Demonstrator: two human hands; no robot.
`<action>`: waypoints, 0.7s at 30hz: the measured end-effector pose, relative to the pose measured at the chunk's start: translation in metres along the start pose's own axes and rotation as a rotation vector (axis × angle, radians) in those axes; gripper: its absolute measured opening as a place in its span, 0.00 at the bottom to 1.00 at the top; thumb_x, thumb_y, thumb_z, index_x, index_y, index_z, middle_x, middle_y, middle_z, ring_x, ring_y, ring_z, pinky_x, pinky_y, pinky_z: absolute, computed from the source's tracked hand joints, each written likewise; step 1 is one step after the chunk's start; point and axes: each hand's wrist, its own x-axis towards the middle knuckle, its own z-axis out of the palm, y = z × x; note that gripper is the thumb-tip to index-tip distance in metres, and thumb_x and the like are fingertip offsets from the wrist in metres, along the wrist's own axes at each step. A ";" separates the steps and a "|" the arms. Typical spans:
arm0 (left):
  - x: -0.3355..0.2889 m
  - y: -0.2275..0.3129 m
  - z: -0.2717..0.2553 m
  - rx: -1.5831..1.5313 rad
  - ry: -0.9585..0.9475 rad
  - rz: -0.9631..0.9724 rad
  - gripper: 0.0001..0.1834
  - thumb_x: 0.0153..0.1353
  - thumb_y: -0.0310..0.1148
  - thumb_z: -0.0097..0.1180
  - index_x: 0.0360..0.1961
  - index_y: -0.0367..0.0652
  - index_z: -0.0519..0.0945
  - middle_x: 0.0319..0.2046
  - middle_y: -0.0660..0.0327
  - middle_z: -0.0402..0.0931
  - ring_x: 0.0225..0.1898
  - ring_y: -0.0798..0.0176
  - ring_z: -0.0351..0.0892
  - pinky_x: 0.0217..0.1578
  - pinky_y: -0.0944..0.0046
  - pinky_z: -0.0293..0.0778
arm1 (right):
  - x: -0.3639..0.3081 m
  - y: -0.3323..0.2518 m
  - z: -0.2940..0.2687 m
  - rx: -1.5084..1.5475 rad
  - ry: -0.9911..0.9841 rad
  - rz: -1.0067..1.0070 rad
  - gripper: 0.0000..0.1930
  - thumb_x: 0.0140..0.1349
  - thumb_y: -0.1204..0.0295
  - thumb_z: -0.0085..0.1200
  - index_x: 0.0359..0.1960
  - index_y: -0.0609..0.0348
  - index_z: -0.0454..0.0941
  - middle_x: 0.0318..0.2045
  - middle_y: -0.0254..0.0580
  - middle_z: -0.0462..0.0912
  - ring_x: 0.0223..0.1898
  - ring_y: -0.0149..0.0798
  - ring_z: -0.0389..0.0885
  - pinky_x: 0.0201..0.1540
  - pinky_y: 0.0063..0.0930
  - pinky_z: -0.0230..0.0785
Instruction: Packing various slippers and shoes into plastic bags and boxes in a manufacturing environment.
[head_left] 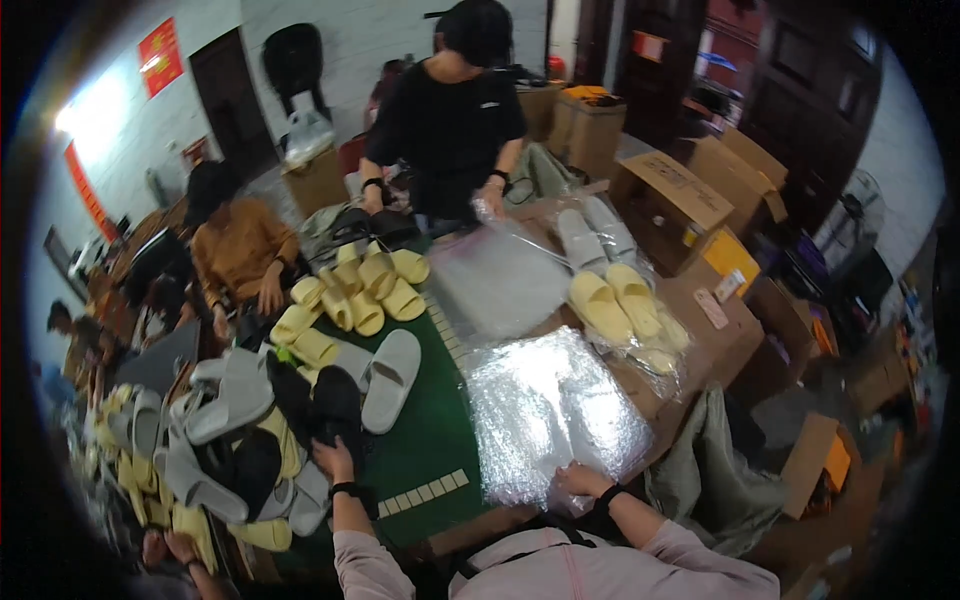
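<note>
left hand (pixel 334 460) touching black slipper (pixel 337 400) | right hand (pixel 582 480) curled, pinching plastic (pixel 540 410)

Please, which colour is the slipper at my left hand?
The slipper at your left hand is black; the head view shows it best.

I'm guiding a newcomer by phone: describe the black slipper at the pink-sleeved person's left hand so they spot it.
Start at the green tabletop and look left to the slipper pile. On its right side, the person's left hand touches a black slipper. It lies just left of a pale grey slipper, and the hand on it sets it apart from the other black ones.
</note>
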 end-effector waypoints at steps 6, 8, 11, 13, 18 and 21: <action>0.056 -0.022 0.001 0.074 0.103 -0.134 0.39 0.55 0.44 0.57 0.60 0.32 0.54 0.52 0.39 0.65 0.52 0.39 0.66 0.52 0.46 0.63 | -0.008 -0.027 -0.007 -0.080 0.048 -0.016 0.21 0.59 0.62 0.39 0.51 0.58 0.68 0.41 0.72 0.72 0.45 0.66 0.71 0.48 0.52 0.66; 0.028 0.054 -0.011 -0.030 -0.035 -0.035 0.37 0.55 0.46 0.57 0.57 0.33 0.58 0.50 0.40 0.67 0.49 0.39 0.70 0.48 0.46 0.68 | -0.014 -0.003 -0.008 -0.067 0.002 0.079 0.22 0.57 0.62 0.42 0.53 0.55 0.67 0.43 0.71 0.70 0.48 0.65 0.70 0.48 0.52 0.67; 0.066 0.014 -0.010 -0.160 0.030 0.001 0.29 0.52 0.39 0.61 0.50 0.30 0.69 0.45 0.42 0.73 0.47 0.42 0.73 0.48 0.53 0.69 | -0.009 -0.015 0.010 0.009 0.068 0.173 0.24 0.57 0.63 0.43 0.58 0.47 0.63 0.52 0.68 0.63 0.52 0.65 0.68 0.47 0.53 0.68; 0.098 -0.028 -0.006 -0.295 0.035 0.062 0.20 0.53 0.30 0.57 0.45 0.29 0.73 0.43 0.42 0.75 0.47 0.45 0.73 0.45 0.55 0.69 | -0.012 -0.037 0.001 0.009 0.031 0.214 0.26 0.57 0.66 0.42 0.60 0.44 0.61 0.55 0.63 0.60 0.53 0.61 0.68 0.46 0.53 0.69; 0.118 -0.045 0.017 -0.141 -0.125 -0.022 0.24 0.54 0.33 0.57 0.50 0.31 0.71 0.46 0.42 0.74 0.47 0.44 0.73 0.46 0.55 0.70 | -0.012 -0.025 0.011 -0.010 0.062 0.216 0.31 0.54 0.65 0.45 0.63 0.45 0.57 0.56 0.67 0.59 0.54 0.62 0.67 0.48 0.50 0.68; 0.101 -0.036 0.035 -0.127 -0.171 -0.080 0.27 0.54 0.37 0.58 0.50 0.29 0.70 0.47 0.42 0.73 0.48 0.43 0.73 0.49 0.55 0.69 | -0.010 -0.014 0.025 -0.020 0.098 0.170 0.30 0.55 0.63 0.45 0.62 0.52 0.58 0.51 0.72 0.63 0.50 0.64 0.69 0.48 0.50 0.67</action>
